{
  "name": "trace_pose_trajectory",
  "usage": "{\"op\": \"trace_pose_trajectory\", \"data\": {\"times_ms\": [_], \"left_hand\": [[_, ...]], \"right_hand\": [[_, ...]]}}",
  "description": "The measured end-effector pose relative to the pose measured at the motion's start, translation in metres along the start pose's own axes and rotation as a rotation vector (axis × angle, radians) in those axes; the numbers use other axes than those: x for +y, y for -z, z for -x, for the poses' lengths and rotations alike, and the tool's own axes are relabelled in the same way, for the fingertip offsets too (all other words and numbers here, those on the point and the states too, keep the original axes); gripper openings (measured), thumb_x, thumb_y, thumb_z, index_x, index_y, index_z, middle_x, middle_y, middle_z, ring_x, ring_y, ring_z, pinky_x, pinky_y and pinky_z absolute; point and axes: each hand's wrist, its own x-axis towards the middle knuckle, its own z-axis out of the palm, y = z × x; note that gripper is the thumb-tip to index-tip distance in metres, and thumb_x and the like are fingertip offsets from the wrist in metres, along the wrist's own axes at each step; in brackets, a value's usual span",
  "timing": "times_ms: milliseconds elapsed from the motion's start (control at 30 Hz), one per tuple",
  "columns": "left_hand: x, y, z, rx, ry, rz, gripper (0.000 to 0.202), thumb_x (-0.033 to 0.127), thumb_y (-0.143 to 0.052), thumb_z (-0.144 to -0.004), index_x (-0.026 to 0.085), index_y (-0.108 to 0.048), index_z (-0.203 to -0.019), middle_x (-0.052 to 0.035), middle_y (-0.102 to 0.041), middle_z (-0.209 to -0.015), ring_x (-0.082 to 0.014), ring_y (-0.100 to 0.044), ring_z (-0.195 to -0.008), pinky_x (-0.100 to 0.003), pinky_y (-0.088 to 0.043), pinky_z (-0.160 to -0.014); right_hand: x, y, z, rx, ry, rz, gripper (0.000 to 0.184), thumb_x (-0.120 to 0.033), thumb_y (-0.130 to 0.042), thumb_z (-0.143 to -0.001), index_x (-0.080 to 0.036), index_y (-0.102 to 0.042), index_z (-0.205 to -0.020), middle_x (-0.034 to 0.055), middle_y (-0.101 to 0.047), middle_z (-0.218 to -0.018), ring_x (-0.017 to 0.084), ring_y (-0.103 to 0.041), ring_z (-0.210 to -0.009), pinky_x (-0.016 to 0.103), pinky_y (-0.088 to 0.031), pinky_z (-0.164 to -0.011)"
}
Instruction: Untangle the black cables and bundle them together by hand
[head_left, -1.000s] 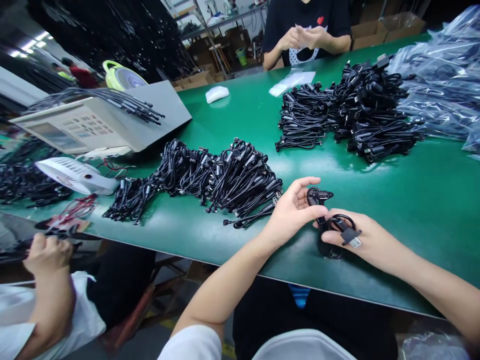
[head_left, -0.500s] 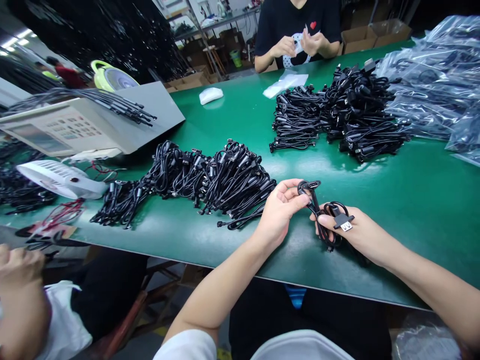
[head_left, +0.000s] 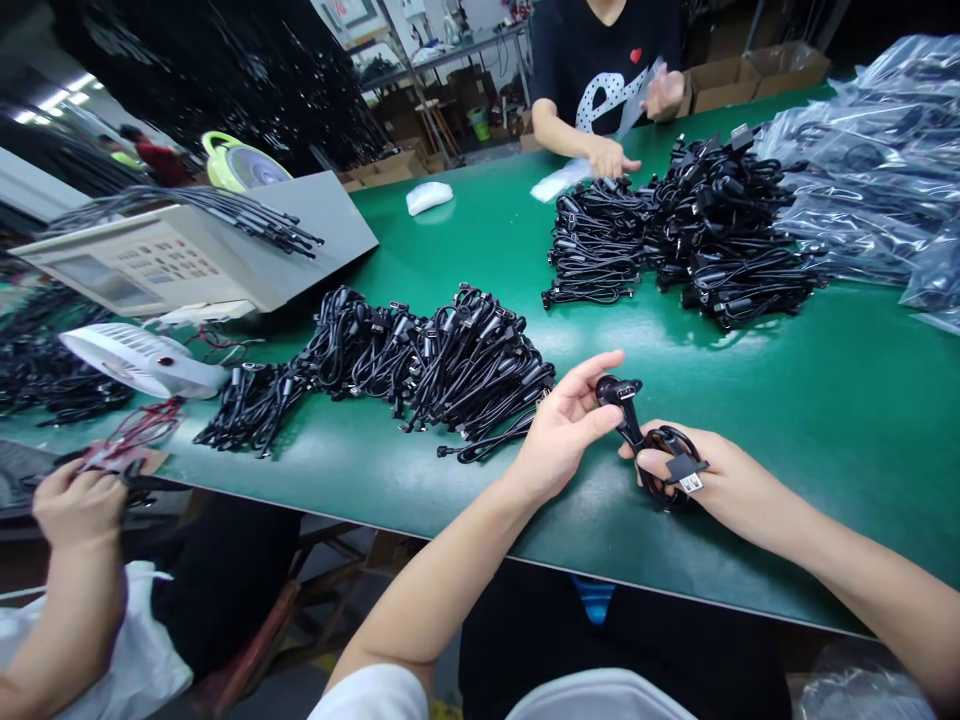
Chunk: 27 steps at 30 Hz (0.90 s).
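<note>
My left hand (head_left: 564,425) pinches one end of a short black cable (head_left: 646,441) just above the green table (head_left: 825,400). My right hand (head_left: 720,480) grips the coiled part of the same cable, and a flat USB plug sticks out over its fingers. A long heap of black cables (head_left: 420,365) lies right beside my left hand.
A bigger pile of coiled cables (head_left: 675,235) sits farther back, with bagged cables (head_left: 870,160) at the right. A grey tester box (head_left: 195,250) and a small white fan (head_left: 142,360) stand at the left. A person across the table reaches to the far pile; another person's hand (head_left: 75,500) works at the lower left.
My hands have drawn slightly closer together on the cable. The person opposite has dropped a hand to the far cable pile. The hand at lower left has come back up.
</note>
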Motion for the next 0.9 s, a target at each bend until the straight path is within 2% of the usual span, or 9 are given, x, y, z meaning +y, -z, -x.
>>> {"op": "trace_pose_trajectory", "data": {"times_ms": [67, 167, 333, 467, 533, 633, 700, 800, 900], "left_hand": [[0.000, 0.003, 0.000, -0.060, -0.045, -0.098, 0.040, 0.035, -0.076, -0.082, 0.028, -0.070, -0.121, -0.0046, -0.064, -0.113, -0.0158, -0.058, -0.100, -0.028, -0.047, -0.094], [0.001, 0.007, 0.000, -0.101, -0.092, -0.199, 0.031, 0.038, -0.072, -0.086, 0.027, -0.074, -0.115, -0.0050, -0.061, -0.108, -0.0175, -0.056, -0.100, -0.029, -0.048, -0.092], [0.003, 0.007, 0.000, -0.135, -0.126, -0.193, 0.027, 0.032, -0.069, -0.089, 0.032, -0.074, -0.116, -0.0029, -0.055, -0.102, -0.0145, -0.055, -0.098, -0.024, -0.049, -0.086], [0.005, 0.001, 0.003, -0.154, -0.016, -0.198, 0.028, 0.037, -0.069, -0.089, 0.030, -0.074, -0.115, -0.0031, -0.053, -0.103, -0.0109, -0.056, -0.081, -0.022, -0.050, -0.070], [0.004, -0.003, 0.006, -0.154, 0.031, -0.219, 0.031, 0.040, -0.068, -0.089, 0.028, -0.073, -0.117, -0.0044, -0.054, -0.109, -0.0117, -0.058, -0.082, -0.024, -0.051, -0.071], [-0.001, -0.006, 0.008, -0.112, 0.004, -0.153, 0.050, 0.040, -0.072, -0.086, 0.032, -0.060, -0.133, -0.0056, -0.053, -0.126, -0.0180, -0.059, -0.106, -0.030, -0.051, -0.092], [-0.004, -0.008, 0.008, -0.119, 0.050, -0.084, 0.064, 0.037, -0.076, -0.082, 0.034, -0.050, -0.140, -0.0063, -0.053, -0.131, -0.0194, -0.058, -0.113, -0.033, -0.050, -0.097], [-0.006, -0.011, 0.010, -0.271, 0.250, -0.068, 0.057, 0.031, -0.082, -0.077, 0.024, -0.058, -0.129, -0.0077, -0.062, -0.119, -0.0178, -0.063, -0.102, -0.032, -0.052, -0.093], [-0.006, -0.015, 0.012, -0.376, 0.395, -0.054, 0.042, 0.024, -0.081, -0.077, 0.018, -0.066, -0.116, -0.0066, -0.069, -0.102, -0.0163, -0.067, -0.093, -0.030, -0.053, -0.087]], "right_hand": [[-0.002, -0.001, 0.001, -0.013, 0.010, 0.039, 0.032, -0.049, -0.053, -0.095, -0.020, -0.064, -0.089, 0.0014, -0.063, -0.078, 0.016, -0.055, -0.068, 0.028, -0.044, -0.064], [-0.004, -0.002, 0.001, -0.008, 0.027, 0.092, 0.030, -0.047, -0.051, -0.096, -0.020, -0.063, -0.087, 0.0007, -0.063, -0.078, 0.016, -0.055, -0.070, 0.028, -0.043, -0.065], [-0.004, -0.002, 0.001, 0.006, 0.027, 0.077, 0.030, -0.047, -0.054, -0.094, -0.020, -0.066, -0.088, 0.0011, -0.065, -0.078, 0.017, -0.056, -0.070, 0.029, -0.044, -0.066], [0.003, -0.003, -0.002, -0.053, -0.073, -0.155, 0.036, -0.052, -0.062, -0.090, -0.017, -0.071, -0.092, 0.0047, -0.070, -0.084, 0.015, -0.057, -0.066, 0.028, -0.045, -0.062], [0.008, -0.002, -0.005, -0.060, -0.120, -0.313, 0.038, -0.053, -0.067, -0.088, -0.015, -0.072, -0.089, 0.0059, -0.070, -0.082, 0.014, -0.056, -0.062, 0.026, -0.044, -0.058], [0.010, 0.003, -0.008, 0.046, -0.110, -0.484, 0.034, -0.048, -0.074, -0.084, -0.015, -0.071, -0.079, 0.0035, -0.067, -0.073, 0.010, -0.053, -0.056, 0.024, -0.044, -0.052], [0.007, 0.009, -0.009, 0.196, -0.065, -0.575, 0.028, -0.044, -0.077, -0.082, -0.016, -0.071, -0.083, 0.0021, -0.068, -0.074, 0.010, -0.057, -0.057, 0.024, -0.048, -0.053], [-0.002, 0.017, -0.009, 0.386, 0.004, -0.646, 0.027, -0.038, -0.079, -0.081, -0.018, -0.071, -0.098, 0.0023, -0.072, -0.083, 0.013, -0.065, -0.061, 0.027, -0.056, -0.058], [-0.006, 0.020, -0.006, 0.447, 0.044, -0.649, 0.027, -0.038, -0.079, -0.082, -0.018, -0.071, -0.099, 0.0028, -0.072, -0.086, 0.014, -0.068, -0.064, 0.027, -0.060, -0.060]]}}
